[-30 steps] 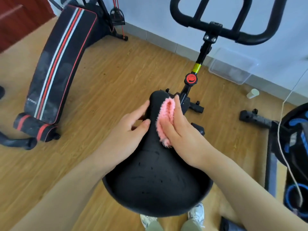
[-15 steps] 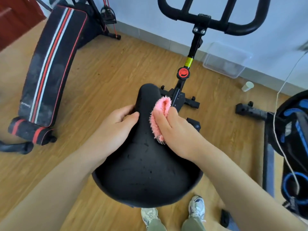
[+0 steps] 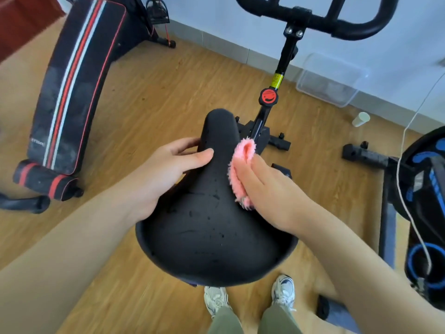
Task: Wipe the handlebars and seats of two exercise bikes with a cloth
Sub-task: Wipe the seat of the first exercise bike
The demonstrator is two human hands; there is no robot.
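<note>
1. Around the work: a striped bench (image 3: 72, 80) lies far left on the wood floor (image 3: 149, 97); a clear plastic box (image 3: 330, 80) sits against the far wall, with a paper cup (image 3: 360, 119) just right of it; a black and blue machine (image 3: 428, 201) stands at the right edge, with a white cable (image 3: 404, 165) hanging across it; nothing blocks my view of the seat except the two hands.
2. Task thing: the black seat (image 3: 212, 225) fills the near centre, its nose pointing far towards the handlebars (image 3: 313, 18).
3. Left hand (image 3: 163, 169): it grips the nose from the left, thumb on top, fingers curled round the edge.
4. Right hand (image 3: 269, 189): fairly straight fingers press the pink cloth (image 3: 240, 165) onto the seat's right side; I cannot see the thumb.
5. Writing: the bench carries small white lettering, too blurred to read; a yellow label (image 3: 277, 80) on the post has print I cannot make out; the red knob (image 3: 268, 97) below it bears a dark mark.
6. Count: one seat, one handlebar set, one cloth, two hands, one bench, one box, one cup, two shoes (image 3: 215, 300).
</note>
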